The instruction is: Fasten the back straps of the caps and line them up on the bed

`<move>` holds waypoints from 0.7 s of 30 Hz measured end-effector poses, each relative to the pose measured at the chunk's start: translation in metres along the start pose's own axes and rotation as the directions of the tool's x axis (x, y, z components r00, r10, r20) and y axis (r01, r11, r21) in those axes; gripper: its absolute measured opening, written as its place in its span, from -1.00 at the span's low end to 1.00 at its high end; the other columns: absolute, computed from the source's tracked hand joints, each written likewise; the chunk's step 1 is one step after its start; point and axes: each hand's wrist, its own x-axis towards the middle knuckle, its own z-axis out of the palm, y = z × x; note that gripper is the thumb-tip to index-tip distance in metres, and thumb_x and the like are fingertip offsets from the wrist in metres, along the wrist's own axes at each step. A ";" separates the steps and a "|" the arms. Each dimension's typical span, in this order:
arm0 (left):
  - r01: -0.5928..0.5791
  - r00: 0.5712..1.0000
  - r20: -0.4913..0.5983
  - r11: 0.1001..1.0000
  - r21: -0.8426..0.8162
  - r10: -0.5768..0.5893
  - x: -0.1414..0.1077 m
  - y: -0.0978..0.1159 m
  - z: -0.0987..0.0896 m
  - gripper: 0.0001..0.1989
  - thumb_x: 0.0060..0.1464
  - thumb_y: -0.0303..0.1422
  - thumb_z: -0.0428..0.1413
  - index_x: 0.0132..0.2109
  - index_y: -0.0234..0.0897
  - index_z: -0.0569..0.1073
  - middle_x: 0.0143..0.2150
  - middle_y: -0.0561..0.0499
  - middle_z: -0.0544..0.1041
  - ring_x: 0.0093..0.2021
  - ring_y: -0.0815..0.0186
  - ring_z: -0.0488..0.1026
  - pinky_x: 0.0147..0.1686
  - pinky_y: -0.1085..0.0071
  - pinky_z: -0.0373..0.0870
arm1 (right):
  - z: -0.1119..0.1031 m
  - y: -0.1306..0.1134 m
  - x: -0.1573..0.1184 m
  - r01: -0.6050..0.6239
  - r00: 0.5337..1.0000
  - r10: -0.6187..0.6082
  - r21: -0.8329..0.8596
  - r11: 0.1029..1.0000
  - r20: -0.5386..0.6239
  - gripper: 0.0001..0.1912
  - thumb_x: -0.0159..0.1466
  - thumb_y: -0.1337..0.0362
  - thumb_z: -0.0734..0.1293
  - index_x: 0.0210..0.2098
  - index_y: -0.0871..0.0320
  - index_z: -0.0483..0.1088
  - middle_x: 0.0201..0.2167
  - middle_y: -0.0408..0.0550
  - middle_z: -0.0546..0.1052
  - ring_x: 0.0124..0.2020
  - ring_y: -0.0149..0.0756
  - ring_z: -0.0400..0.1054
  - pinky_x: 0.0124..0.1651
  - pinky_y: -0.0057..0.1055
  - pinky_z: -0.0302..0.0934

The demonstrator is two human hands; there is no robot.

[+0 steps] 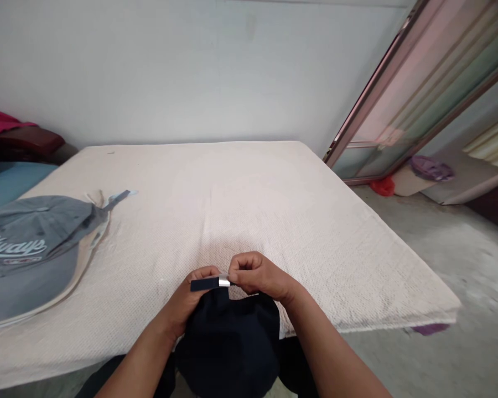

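Observation:
A dark navy cap [228, 342] is held at the table's near edge, its back opening and strap turned away from me. My left hand [191, 296] is closed on the strap's left side, where the loose strap end [203, 284] sticks out to the left. A shiny metal buckle [224, 281] sits on the strap between my hands. My right hand [257, 273] pinches the strap just right of the buckle, thumb and fingers together. Part of the strap is hidden behind my fingers.
Grey caps [37, 243], stacked, lie at the left on the cream cloth-covered table [274, 193]. A pale wall [170, 72] stands behind. Dark red and pink items [20, 132] are at far left. A bin with a purple bag [429, 168] stands on the floor at right.

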 end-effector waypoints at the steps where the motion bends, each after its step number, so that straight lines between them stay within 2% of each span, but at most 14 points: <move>1: -0.003 1.000 -0.005 1.000 -0.005 0.003 0.000 0.001 0.000 -0.79 -0.08 -0.35 0.27 -0.43 -0.29 0.37 -0.61 0.18 0.29 -0.64 0.54 0.17 -0.61 0.59 0.04 | 0.000 0.001 0.000 -0.003 1.000 0.004 0.009 1.000 -0.010 -0.77 0.18 0.18 0.36 -0.49 0.20 0.33 -0.72 -0.31 0.18 -0.68 -0.57 -0.04 -0.63 -0.55 -0.19; 5: -0.002 1.000 -0.030 1.000 0.012 0.003 -0.002 0.004 0.002 -0.78 -0.12 -0.37 0.28 -0.44 -0.30 0.35 -0.62 0.19 0.28 -0.65 0.54 0.16 -0.62 0.60 0.03 | 0.002 0.004 0.001 -0.006 1.000 0.007 0.046 0.999 -0.017 -0.74 0.18 0.13 0.36 -0.47 0.19 0.32 -0.71 -0.31 0.19 -0.68 -0.57 -0.03 -0.63 -0.55 -0.18; 9: -0.021 0.998 -0.064 0.999 0.046 0.024 -0.002 0.004 0.005 -0.77 -0.12 -0.38 0.27 -0.48 -0.30 0.33 -0.63 0.19 0.26 -0.64 0.52 0.15 -0.62 0.59 0.04 | 0.001 0.004 0.002 -0.022 1.000 0.023 0.012 1.000 -0.012 -0.75 0.17 0.14 0.37 -0.47 0.20 0.33 -0.72 -0.31 0.19 -0.68 -0.56 -0.01 -0.63 -0.55 -0.17; 11: -0.034 0.995 -0.098 0.999 0.014 0.035 -0.001 0.004 0.005 -0.77 -0.08 -0.33 0.24 -0.50 -0.30 0.33 -0.61 0.18 0.26 -0.62 0.51 0.17 -0.59 0.58 0.09 | 0.001 0.004 0.002 -0.032 0.999 0.032 -0.009 0.999 -0.022 -0.75 0.18 0.15 0.36 -0.48 0.19 0.33 -0.72 -0.32 0.18 -0.68 -0.57 -0.02 -0.63 -0.55 -0.17; 13: 0.009 0.994 -0.104 0.998 -0.061 -0.016 -0.001 0.005 0.005 -0.71 0.00 -0.19 0.17 -0.50 -0.31 0.35 -0.62 0.16 0.27 -0.61 0.49 0.17 -0.58 0.56 0.13 | 0.001 0.002 0.002 -0.036 0.999 0.036 -0.034 0.999 -0.026 -0.75 0.17 0.15 0.36 -0.49 0.19 0.33 -0.71 -0.32 0.17 -0.68 -0.57 -0.03 -0.63 -0.55 -0.17; 15: 0.102 0.993 -0.054 0.988 -0.117 -0.109 -0.001 0.007 0.003 -0.58 0.06 -0.01 0.05 -0.46 -0.32 0.40 -0.62 0.11 0.30 -0.62 0.46 0.18 -0.59 0.54 0.13 | 0.001 0.001 0.003 -0.035 0.999 0.034 -0.058 0.998 -0.016 -0.74 0.16 0.14 0.37 -0.50 0.20 0.33 -0.70 -0.32 0.17 -0.67 -0.58 -0.04 -0.63 -0.55 -0.17; 17: 0.142 0.990 0.016 0.985 -0.093 -0.141 -0.002 0.008 0.001 -0.46 0.07 0.09 -0.04 -0.42 -0.34 0.44 -0.61 0.07 0.32 -0.62 0.44 0.18 -0.60 0.52 0.12 | 0.002 0.001 0.003 -0.039 0.999 0.039 -0.081 0.996 0.002 -0.73 0.15 0.14 0.38 -0.51 0.20 0.33 -0.69 -0.32 0.17 -0.67 -0.58 -0.04 -0.62 -0.55 -0.16; 19: 0.073 0.996 0.056 0.997 0.008 -0.074 -0.003 0.008 -0.002 -0.52 0.07 0.04 0.02 -0.39 -0.35 0.46 -0.57 0.06 0.34 -0.58 0.43 0.19 -0.56 0.51 0.13 | 0.003 0.002 0.004 -0.057 0.998 0.059 -0.105 0.993 0.015 -0.73 0.14 0.14 0.38 -0.51 0.20 0.32 -0.70 -0.32 0.17 -0.67 -0.59 -0.04 -0.63 -0.56 -0.15; 21: 0.006 0.994 0.109 0.993 0.119 -0.019 -0.004 0.007 -0.003 -0.66 0.04 -0.10 0.14 -0.42 -0.34 0.45 -0.56 0.10 0.29 -0.56 0.46 0.15 -0.55 0.52 0.09 | 0.004 0.004 0.004 -0.077 0.997 0.080 -0.130 0.988 0.018 -0.73 0.14 0.14 0.38 -0.52 0.19 0.31 -0.70 -0.32 0.16 -0.67 -0.58 -0.03 -0.63 -0.56 -0.15</move>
